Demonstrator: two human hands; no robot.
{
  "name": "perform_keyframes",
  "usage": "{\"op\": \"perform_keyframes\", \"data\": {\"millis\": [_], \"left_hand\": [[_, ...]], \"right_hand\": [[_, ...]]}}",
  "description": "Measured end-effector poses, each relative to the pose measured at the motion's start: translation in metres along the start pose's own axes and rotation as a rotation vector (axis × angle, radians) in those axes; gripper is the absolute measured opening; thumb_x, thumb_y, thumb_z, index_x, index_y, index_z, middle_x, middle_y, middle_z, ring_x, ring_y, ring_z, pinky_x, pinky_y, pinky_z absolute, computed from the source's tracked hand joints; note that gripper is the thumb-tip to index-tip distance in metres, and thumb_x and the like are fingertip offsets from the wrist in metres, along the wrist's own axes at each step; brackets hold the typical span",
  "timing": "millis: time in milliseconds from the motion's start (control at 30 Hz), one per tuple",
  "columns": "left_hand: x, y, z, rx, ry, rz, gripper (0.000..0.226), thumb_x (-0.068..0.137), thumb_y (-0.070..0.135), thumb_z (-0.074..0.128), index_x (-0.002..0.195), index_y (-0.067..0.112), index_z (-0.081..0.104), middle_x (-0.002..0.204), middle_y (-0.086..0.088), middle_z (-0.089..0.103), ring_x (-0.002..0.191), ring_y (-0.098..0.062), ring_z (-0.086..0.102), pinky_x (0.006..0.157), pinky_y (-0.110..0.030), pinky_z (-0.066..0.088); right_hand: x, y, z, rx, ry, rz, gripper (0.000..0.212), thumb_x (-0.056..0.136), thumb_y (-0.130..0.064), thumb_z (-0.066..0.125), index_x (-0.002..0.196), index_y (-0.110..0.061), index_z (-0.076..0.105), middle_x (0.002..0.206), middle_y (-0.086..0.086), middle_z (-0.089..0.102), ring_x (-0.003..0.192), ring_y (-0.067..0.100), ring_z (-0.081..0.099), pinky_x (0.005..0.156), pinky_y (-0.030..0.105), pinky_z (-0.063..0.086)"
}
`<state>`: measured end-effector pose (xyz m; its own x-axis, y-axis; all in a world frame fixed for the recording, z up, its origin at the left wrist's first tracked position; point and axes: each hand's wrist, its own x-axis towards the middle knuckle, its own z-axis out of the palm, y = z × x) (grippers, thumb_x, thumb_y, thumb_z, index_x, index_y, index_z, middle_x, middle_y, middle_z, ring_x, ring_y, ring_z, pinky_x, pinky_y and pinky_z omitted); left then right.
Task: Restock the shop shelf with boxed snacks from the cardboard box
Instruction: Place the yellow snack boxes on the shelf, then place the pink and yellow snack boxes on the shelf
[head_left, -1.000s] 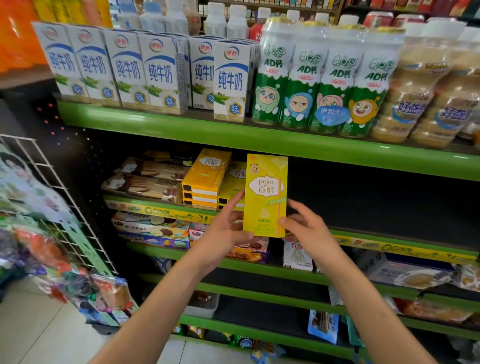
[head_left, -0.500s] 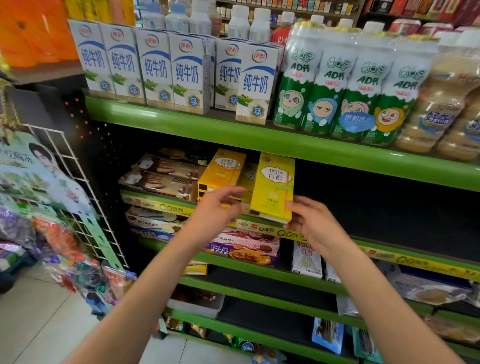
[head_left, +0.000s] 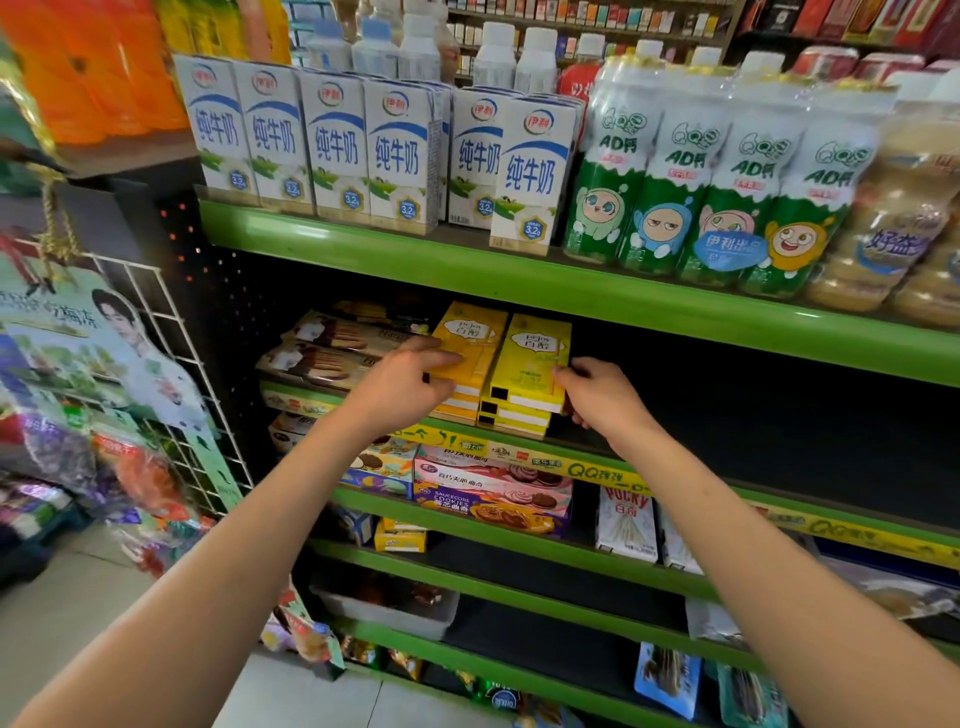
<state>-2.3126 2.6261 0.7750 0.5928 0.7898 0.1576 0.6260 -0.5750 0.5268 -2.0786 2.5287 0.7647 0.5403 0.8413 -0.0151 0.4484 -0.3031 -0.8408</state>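
- Head view: two bare forearms are extended from the bottom edge toward the green shelf (head_left: 519, 291).
- Left hand (head_left: 400, 387) is placed against the orange-yellow box stack (head_left: 467, 358); fingers are curled over its front left edge, thumb underneath.
- Right hand (head_left: 605, 395) is set at the right side of the lemon-yellow snack box (head_left: 535, 364); fingertips touch its right edge, fingers loosely bent. A firm grip cannot be confirmed.
- That snack box lies flat on top of a stack of like boxes on the second shelf, just beside the orange-yellow stack.
- Biscuit packs (head_left: 332, 353) are stacked to the left on the same shelf; the space to the right is dark.
- Cookie boxes (head_left: 488, 493) are seen one shelf lower.
- Milk cartons (head_left: 395, 150) and green drink bottles (head_left: 691, 192) are lined up on the shelf above.
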Motion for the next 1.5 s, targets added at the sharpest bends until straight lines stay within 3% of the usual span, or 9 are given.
{"op": "perform_keyframes", "data": {"millis": [233,400,667,833,933,1033,1167,1400,1500], "left_hand": [[0.001,-0.005,0.006,-0.036,0.02,0.008,0.04,0.093,0.023,0.061,0.132,0.029,0.061,0.151,0.001,0.041,0.135,-0.023,0.042,0.11,-0.036,0.033],[0.0,-0.006,0.007,-0.064,0.015,0.013,0.041,0.093,0.02,0.061,0.134,0.028,0.06,0.151,0.0,0.04,0.136,-0.023,0.04,0.112,-0.037,0.033],[-0.026,0.007,-0.003,-0.207,0.204,-0.03,0.037,0.093,0.018,0.063,0.13,0.024,0.061,0.137,0.004,0.046,0.13,-0.02,0.044,0.11,-0.043,0.039],[-0.08,0.02,-0.002,-0.41,0.303,-0.145,0.022,0.093,0.02,0.064,0.106,0.038,0.065,0.109,0.012,0.06,0.103,-0.008,0.059,0.087,-0.033,0.055],[-0.12,0.026,0.013,-0.47,0.332,-0.265,0.029,0.093,0.019,0.064,0.095,0.047,0.063,0.098,0.017,0.069,0.094,0.0,0.065,0.085,-0.019,0.053],[-0.168,0.034,0.041,-0.479,0.411,-0.428,0.027,0.09,0.018,0.066,0.091,0.045,0.067,0.087,0.024,0.071,0.085,0.004,0.066,0.078,-0.01,0.049],[-0.256,0.063,0.101,-0.512,0.602,-0.748,0.03,0.089,0.009,0.067,0.087,0.038,0.068,0.077,0.015,0.07,0.074,-0.005,0.062,0.072,-0.024,0.049],[-0.45,0.19,0.247,-0.537,0.9,-1.423,0.012,0.09,0.004,0.066,0.098,0.011,0.07,0.085,-0.006,0.069,0.074,-0.006,0.059,0.066,-0.014,0.046],[-0.523,0.262,0.315,-0.572,1.043,-1.679,0.012,0.09,0.002,0.065,0.097,0.01,0.07,0.08,0.009,0.063,0.072,0.009,0.058,0.062,-0.003,0.041]], "right_hand": [[0.003,0.002,0.004,-0.079,-0.047,-0.045,0.068,0.092,-0.053,0.056,0.147,-0.016,0.041,0.105,0.002,0.062,0.068,0.007,0.059,0.058,0.02,0.042],[0.002,0.003,0.007,-0.075,-0.068,-0.053,0.072,0.09,-0.056,0.056,0.148,-0.015,0.041,0.134,0.008,0.061,0.115,0.029,0.061,0.099,0.046,0.05],[-0.055,-0.001,-0.011,0.001,0.021,-0.274,0.017,0.093,-0.038,0.059,0.11,-0.038,0.058,0.068,-0.01,0.06,0.06,0.002,0.058,0.054,0.02,0.041],[-0.086,-0.005,-0.002,0.02,-0.211,-0.394,0.011,0.096,-0.03,0.059,0.098,-0.04,0.063,0.074,-0.01,0.064,0.07,0.0,0.06,0.058,0.015,0.046],[-0.091,-0.006,0.012,0.049,-0.388,-0.451,0.011,0.095,-0.028,0.061,0.091,-0.037,0.065,0.081,-0.007,0.068,0.075,0.004,0.062,0.063,0.027,0.052],[-0.098,0.002,0.029,0.052,-0.62,-0.555,0.009,0.094,-0.026,0.063,0.089,-0.033,0.067,0.079,0.003,0.067,0.066,0.009,0.059,0.056,0.022,0.045],[-0.12,0.036,0.053,-0.022,-0.944,-0.65,0.021,0.091,-0.021,0.066,0.079,-0.037,0.063,0.074,-0.007,0.067,0.063,0.004,0.058,0.057,0.016,0.042],[-0.232,0.144,0.089,-0.298,-1.553,-0.714,0.011,0.09,-0.019,0.063,0.083,-0.026,0.067,0.077,0.001,0.07,0.07,0.017,0.06,0.074,0.038,0.051],[-0.298,0.187,0.088,-0.43,-1.76,-0.772,0.009,0.091,-0.023,0.06,0.086,-0.024,0.068,0.075,-0.003,0.069,0.066,0.012,0.06,0.066,0.031,0.05]]}}
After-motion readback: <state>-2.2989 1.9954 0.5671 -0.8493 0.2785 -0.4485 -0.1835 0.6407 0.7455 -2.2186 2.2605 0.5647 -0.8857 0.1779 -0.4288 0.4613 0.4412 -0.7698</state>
